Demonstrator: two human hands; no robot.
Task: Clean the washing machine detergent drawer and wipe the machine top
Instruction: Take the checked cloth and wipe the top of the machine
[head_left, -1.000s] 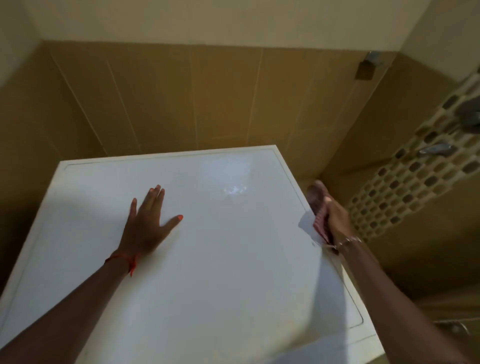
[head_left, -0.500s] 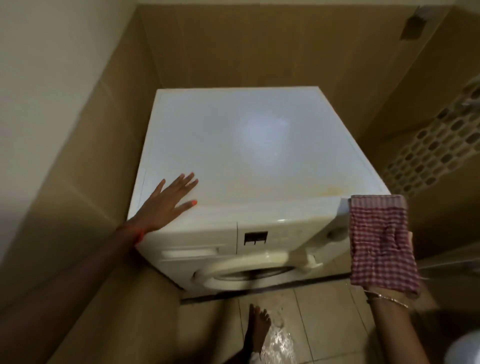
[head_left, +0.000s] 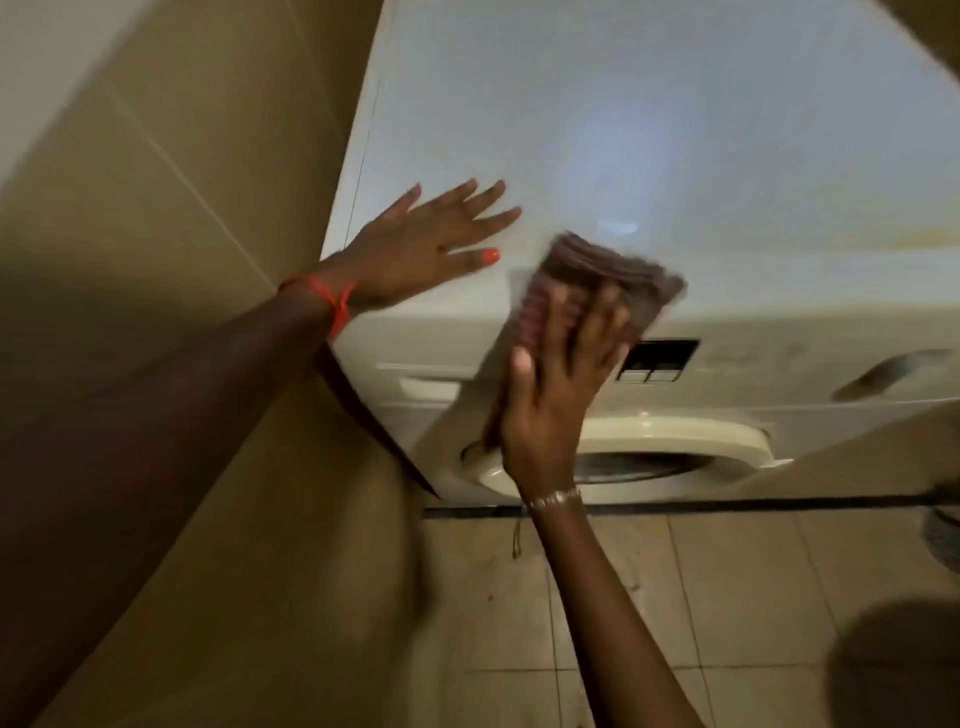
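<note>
Head | left hand (head_left: 415, 244) flat — machine top (head_left: 675, 104) | right hand (head_left: 556, 395) presses cloth (head_left: 613, 280)

On my feed, tan wall tiles (head_left: 156, 218) fill the left of the frame beneath a paler painted strip (head_left: 36, 67). Beige floor tiles (head_left: 737, 597) with dark grout lines spread below, and a blurred dark shape (head_left: 893, 670) sits at lower right.

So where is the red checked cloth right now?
Head view, centre: the red checked cloth lies over the front top edge of the white washing machine, under the right hand, right of the left hand, above the dark display panel.
</note>
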